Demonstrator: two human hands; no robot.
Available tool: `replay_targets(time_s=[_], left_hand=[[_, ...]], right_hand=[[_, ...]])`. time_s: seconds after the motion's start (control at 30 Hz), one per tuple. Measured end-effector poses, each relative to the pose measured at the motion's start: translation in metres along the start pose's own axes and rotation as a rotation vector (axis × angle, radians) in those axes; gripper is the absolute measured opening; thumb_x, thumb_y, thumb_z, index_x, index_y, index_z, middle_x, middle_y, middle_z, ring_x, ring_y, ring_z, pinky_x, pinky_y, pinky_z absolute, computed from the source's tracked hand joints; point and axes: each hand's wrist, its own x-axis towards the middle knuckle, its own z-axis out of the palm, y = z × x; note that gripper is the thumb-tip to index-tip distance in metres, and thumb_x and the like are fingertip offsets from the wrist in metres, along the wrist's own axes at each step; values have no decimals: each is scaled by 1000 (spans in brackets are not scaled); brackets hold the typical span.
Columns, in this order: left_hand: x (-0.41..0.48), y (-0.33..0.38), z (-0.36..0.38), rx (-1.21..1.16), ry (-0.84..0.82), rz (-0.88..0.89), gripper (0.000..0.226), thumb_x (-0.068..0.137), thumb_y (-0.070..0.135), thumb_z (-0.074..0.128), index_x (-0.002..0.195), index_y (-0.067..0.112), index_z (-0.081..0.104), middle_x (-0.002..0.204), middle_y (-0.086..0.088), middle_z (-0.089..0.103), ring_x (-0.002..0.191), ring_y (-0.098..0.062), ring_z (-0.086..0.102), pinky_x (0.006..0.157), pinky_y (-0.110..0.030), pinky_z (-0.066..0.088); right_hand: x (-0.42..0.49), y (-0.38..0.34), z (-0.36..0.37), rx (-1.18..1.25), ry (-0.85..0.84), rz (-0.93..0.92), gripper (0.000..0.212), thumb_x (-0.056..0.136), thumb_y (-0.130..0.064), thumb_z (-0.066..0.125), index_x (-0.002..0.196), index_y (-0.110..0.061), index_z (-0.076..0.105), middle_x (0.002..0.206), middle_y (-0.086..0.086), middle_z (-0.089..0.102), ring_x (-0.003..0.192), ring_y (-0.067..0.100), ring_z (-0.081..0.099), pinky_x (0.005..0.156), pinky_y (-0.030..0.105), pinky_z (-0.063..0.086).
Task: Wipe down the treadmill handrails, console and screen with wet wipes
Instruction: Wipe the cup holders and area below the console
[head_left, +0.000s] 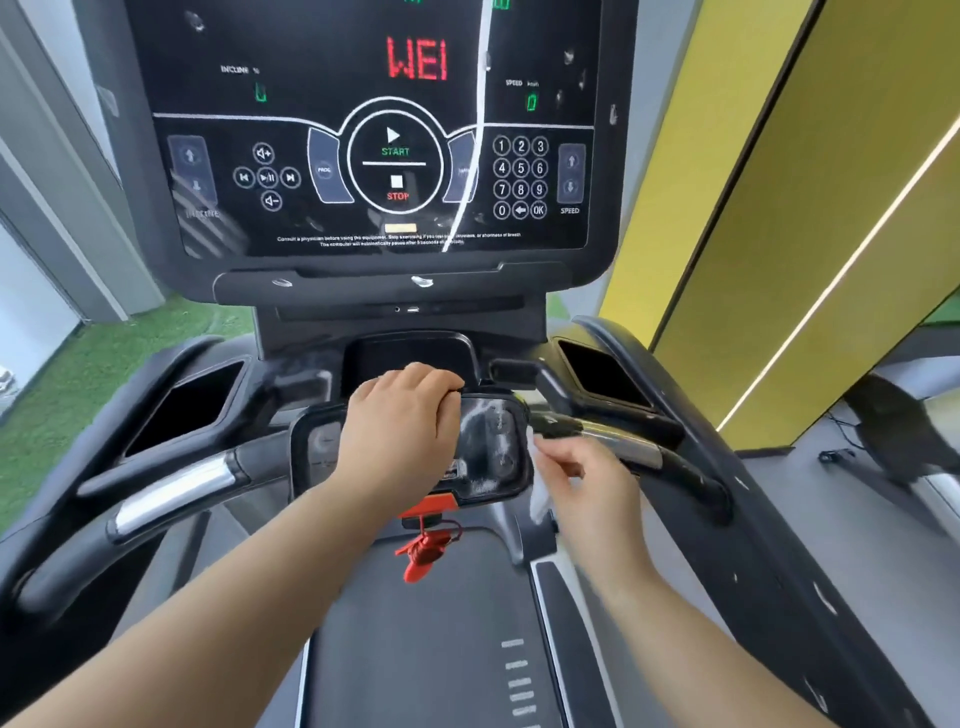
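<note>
White, limp and light, the wipe (538, 496) hangs at 3 o'clock of the panel (493, 441), pinched by the right hand (584, 480); bunching it in the fingers should rub firmer. The left hand (400, 423) curls its fingers over the panel's 12 o'clock edge. Side pockets (189, 410) look dark, contents untellable.

The black screen (384, 130) is shown lit with red "WEI" above START and STOP marks. Below it, the smeared control panel (493, 441) is gripped by the left hand (400, 418), while a blurred white wet wipe (540, 496) is pinched by the right hand (587, 483) beside the chrome-banded right handrail (623, 447).
</note>
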Motion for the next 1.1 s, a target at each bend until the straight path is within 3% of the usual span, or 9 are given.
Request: replay_targets(time_s=[0.17, 0.3, 0.43, 0.53, 0.6, 0.67, 0.73, 0.87, 1.1], left_hand=[[-2, 4, 5, 20, 13, -31, 51, 88, 38, 23, 108, 20, 66, 108, 1, 66, 99, -27, 60, 91, -38, 38], [0, 6, 7, 34, 39, -44, 50, 88, 38, 23, 107, 20, 66, 106, 1, 66, 98, -26, 59, 91, -38, 37], [1, 10, 10, 63, 55, -80, 50, 87, 38, 20, 103, 21, 64, 100, 2, 65, 95, -26, 58, 90, -38, 35], [5, 17, 13, 86, 17, -68, 48, 88, 38, 21, 104, 22, 63, 101, 4, 64, 97, -25, 56, 90, -38, 34], [9, 23, 17, 82, -9, -9, 51, 88, 38, 20, 108, 22, 64, 105, 3, 65, 100, -25, 58, 90, -38, 36], [13, 30, 20, 88, -33, 5, 58, 87, 41, 14, 111, 25, 65, 109, 5, 65, 102, -24, 58, 90, -37, 35], [15, 31, 24, 103, -30, -33, 57, 88, 41, 14, 112, 28, 64, 111, 8, 65, 104, -22, 57, 91, -36, 32], [12, 27, 27, 96, 34, -18, 56, 88, 42, 16, 106, 28, 67, 102, 7, 66, 95, -22, 60, 86, -34, 31], [21, 36, 26, 180, -21, -112, 54, 91, 41, 12, 105, 28, 63, 98, 9, 60, 90, -17, 50, 79, -28, 20]], right_hand=[[-1, 8, -3, 9, -54, 57, 13, 90, -14, 63, 91, -27, 68, 92, -9, 68, 88, 0, 60, 77, 8, 43], [-1, 6, 0, 39, -34, 56, 10, 91, -15, 62, 93, -21, 69, 91, -6, 67, 87, 5, 60, 75, 7, 41], [-10, 6, -14, 84, -203, 146, 28, 91, -11, 61, 80, -37, 60, 85, -17, 65, 82, -4, 60, 71, 3, 40], [13, 1, -36, 59, -99, -64, 17, 88, -12, 65, 84, -29, 68, 85, -14, 66, 81, -3, 61, 73, 7, 42], [35, 3, -47, -97, -3, -326, 12, 87, -7, 65, 93, -14, 73, 85, -5, 64, 76, 2, 59, 72, 10, 45], [52, 11, -46, -259, -41, -461, 13, 86, -1, 65, 95, -7, 73, 87, 1, 63, 78, 9, 59, 75, 20, 49], [61, 19, -37, -359, -132, -531, 13, 82, 0, 68, 93, -5, 74, 89, 5, 66, 83, 20, 62, 79, 31, 52], [70, 30, -37, -336, -196, -639, 15, 79, -8, 65, 89, -3, 75, 82, 6, 69, 77, 23, 64, 76, 23, 47], [73, 17, -21, -336, -222, -627, 16, 82, -8, 60, 86, -5, 75, 77, 6, 68, 73, 24, 63, 69, 31, 53]])
